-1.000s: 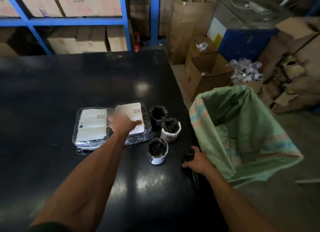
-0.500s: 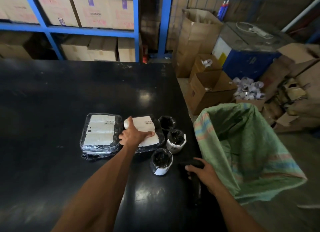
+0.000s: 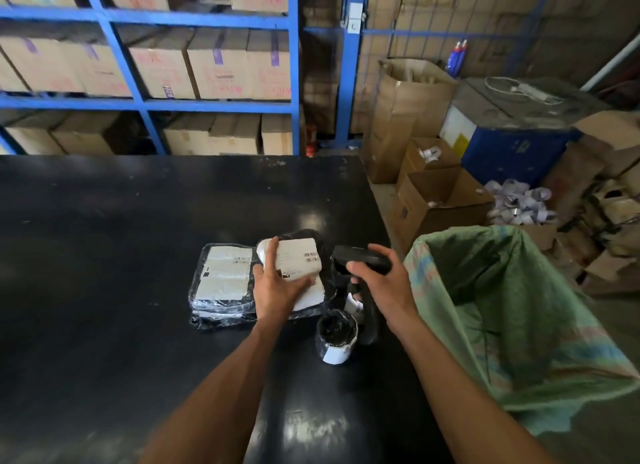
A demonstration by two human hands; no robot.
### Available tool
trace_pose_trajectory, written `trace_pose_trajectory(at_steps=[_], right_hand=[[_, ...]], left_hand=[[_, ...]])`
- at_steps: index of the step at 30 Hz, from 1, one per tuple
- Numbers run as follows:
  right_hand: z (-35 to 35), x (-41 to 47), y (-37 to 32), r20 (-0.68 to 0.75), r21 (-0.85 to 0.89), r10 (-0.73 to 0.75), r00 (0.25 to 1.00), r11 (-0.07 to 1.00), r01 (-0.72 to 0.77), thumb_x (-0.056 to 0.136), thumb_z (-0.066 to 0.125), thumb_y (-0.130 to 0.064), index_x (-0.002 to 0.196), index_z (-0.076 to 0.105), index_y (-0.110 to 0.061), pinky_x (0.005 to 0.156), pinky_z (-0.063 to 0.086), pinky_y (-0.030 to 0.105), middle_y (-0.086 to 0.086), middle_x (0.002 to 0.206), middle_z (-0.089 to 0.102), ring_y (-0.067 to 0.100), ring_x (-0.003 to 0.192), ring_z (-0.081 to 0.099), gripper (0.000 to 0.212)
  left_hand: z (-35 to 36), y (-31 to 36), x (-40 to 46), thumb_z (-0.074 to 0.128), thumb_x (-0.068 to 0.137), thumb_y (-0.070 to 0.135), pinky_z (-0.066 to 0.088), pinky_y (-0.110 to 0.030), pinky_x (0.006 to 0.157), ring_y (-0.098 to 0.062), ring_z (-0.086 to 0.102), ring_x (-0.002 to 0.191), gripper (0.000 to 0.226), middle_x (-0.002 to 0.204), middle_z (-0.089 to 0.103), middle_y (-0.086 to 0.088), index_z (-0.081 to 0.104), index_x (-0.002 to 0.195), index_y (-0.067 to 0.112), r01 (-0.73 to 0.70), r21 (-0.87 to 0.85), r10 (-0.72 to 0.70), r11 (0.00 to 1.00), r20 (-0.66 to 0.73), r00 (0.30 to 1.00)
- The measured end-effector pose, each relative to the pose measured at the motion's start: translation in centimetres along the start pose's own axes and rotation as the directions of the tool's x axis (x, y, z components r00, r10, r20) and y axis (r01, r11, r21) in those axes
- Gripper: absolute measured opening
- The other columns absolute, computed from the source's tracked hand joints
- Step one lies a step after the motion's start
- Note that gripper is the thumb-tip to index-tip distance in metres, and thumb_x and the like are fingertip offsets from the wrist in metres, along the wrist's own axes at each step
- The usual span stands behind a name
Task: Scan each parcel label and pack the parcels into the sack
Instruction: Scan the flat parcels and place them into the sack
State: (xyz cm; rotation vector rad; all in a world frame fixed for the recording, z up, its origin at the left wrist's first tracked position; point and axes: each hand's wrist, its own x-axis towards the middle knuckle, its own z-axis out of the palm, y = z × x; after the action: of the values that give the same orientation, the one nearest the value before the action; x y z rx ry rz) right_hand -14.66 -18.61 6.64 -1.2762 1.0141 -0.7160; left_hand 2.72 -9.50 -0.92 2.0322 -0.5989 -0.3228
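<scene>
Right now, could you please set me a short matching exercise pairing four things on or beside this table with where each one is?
Things:
1. barcode scanner
2. tilted flat parcel
3. round parcel
4. green sack

Places:
A. hanging open past the table's right edge
B. gripped in the right hand
C. standing on the table nearest the person
D. under the left hand

Pairs: 1-B, 2-D, 3-C, 4-A

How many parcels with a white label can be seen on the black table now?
3 for certain: a flat parcel lying left, a second flat parcel under the left hand, and a small round parcel nearest the camera. The right hand and scanner may hide others.
</scene>
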Motion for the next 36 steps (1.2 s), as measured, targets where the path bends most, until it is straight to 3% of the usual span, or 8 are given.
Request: trace_pose_trajectory(at_steps=[7, 13, 18, 23, 26, 28, 32, 36], right_hand=[[1.4, -1.0, -0.8, 0.029, -0.249, -0.090, 0.996, 0.964, 0.094, 0.074, 0.084, -0.024, 0.116, 0.058, -0.032, 0.051, 0.057, 0.023, -0.004, 0.085, 0.071, 0.019, 0.070, 0.075, 0.049], [1.3, -1.5, -1.2, 0.058, -0.212, -0.114, 0.992, 0.969, 0.124, 0.075, 0.084, -0.022, 0.119, 0.060, -0.027, 0.050, 0.057, 0.025, 0.003, 0.087, 0.073, 0.014, 0.064, 0.073, 0.050], [0.5, -1.6, -1.2, 0.099, -0.122, -0.112, 0.989, 0.985, 0.124, 0.074, 0.086, -0.019, 0.115, 0.063, -0.030, 0.056, 0.062, 0.031, 0.004, 0.110, 0.068, 0.017, 0.084, 0.075, 0.048], [-1.7, -0.9, 0.4, 0.030, -0.223, -0.131, 0.991, 0.965, 0.135, 0.071, 0.086, -0.029, 0.117, 0.060, -0.035, 0.062, 0.062, 0.026, -0.005, 0.108, 0.067, 0.010, 0.086, 0.072, 0.053], [-4.2, -0.4, 3.3, -0.060, -0.411, -0.094, 0.994, 0.909, 0.061, 0.068, 0.084, -0.040, 0.120, 0.060, -0.030, 0.074, 0.058, 0.021, -0.007, 0.109, 0.067, 0.007, 0.089, 0.067, 0.058], [-6.2, -0.5, 6.2, -0.127, -0.491, -0.025, 0.992, 0.870, -0.041, 0.070, 0.084, -0.041, 0.123, 0.060, -0.021, 0.070, 0.055, 0.017, -0.002, 0.113, 0.069, 0.010, 0.088, 0.066, 0.062], [-8.9, -1.6, 11.6, -0.194, -0.658, 0.093, 0.977, 0.726, -0.200, 0.069, 0.086, -0.040, 0.131, 0.060, -0.007, 0.092, 0.051, 0.034, 0.014, 0.125, 0.068, 0.031, 0.116, 0.064, 0.075], [-9.4, -3.1, 15.0, -0.204, -0.685, 0.174, 0.963, 0.677, -0.267, 0.068, 0.085, -0.041, 0.129, 0.060, -0.007, 0.095, 0.051, 0.035, 0.013, 0.127, 0.066, 0.030, 0.117, 0.063, 0.074]], left_hand=[[-1.9, 0.3, -0.9, 0.095, 0.063, 0.029, 0.051, -0.034, 0.090, -0.018, 0.052, 0.096, 0.108, 0.117, 0.046, -0.004, 0.033, 0.147, 0.051, -0.049, -0.046, 0.046, 0.998, -0.065, 0.997], [-2.4, 0.8, -1.5, 0.095, 0.062, 0.031, 0.054, -0.040, 0.093, -0.027, 0.058, 0.104, 0.107, 0.121, 0.046, -0.005, 0.033, 0.146, 0.053, -0.050, -0.050, 0.046, 0.997, -0.082, 0.996], [-2.3, 0.9, -1.9, 0.095, 0.062, 0.036, 0.050, -0.036, 0.092, -0.028, 0.058, 0.106, 0.106, 0.119, 0.046, -0.005, 0.035, 0.149, 0.048, -0.068, -0.025, 0.066, 0.997, -0.091, 0.994], [-2.1, 1.2, -2.5, 0.095, 0.063, 0.037, 0.051, -0.039, 0.089, -0.025, 0.056, 0.103, 0.105, 0.117, 0.048, -0.006, 0.034, 0.148, 0.048, -0.062, -0.034, 0.057, 0.998, -0.115, 0.992], [-1.8, 1.6, -2.8, 0.094, 0.063, 0.040, 0.049, -0.036, 0.091, -0.018, 0.050, 0.102, 0.104, 0.118, 0.049, -0.007, 0.035, 0.148, 0.046, -0.048, -0.094, 0.036, 0.994, -0.129, 0.991], [-1.7, 2.0, -2.9, 0.094, 0.063, 0.040, 0.046, -0.032, 0.090, -0.016, 0.050, 0.103, 0.104, 0.119, 0.049, -0.006, 0.035, 0.149, 0.045, -0.058, -0.124, 0.042, 0.991, -0.131, 0.991], [-1.1, 3.0, -3.3, 0.094, 0.063, 0.043, 0.042, -0.030, 0.093, -0.012, 0.047, 0.107, 0.104, 0.122, 0.049, 0.000, 0.034, 0.148, 0.046, -0.095, -0.129, 0.081, 0.987, -0.110, 0.991], [0.7, 4.2, -4.3, 0.095, 0.063, 0.041, 0.036, -0.024, 0.093, -0.007, 0.044, 0.110, 0.105, 0.126, 0.047, 0.007, 0.036, 0.149, 0.044, -0.107, -0.156, 0.098, 0.982, -0.067, 0.993]])
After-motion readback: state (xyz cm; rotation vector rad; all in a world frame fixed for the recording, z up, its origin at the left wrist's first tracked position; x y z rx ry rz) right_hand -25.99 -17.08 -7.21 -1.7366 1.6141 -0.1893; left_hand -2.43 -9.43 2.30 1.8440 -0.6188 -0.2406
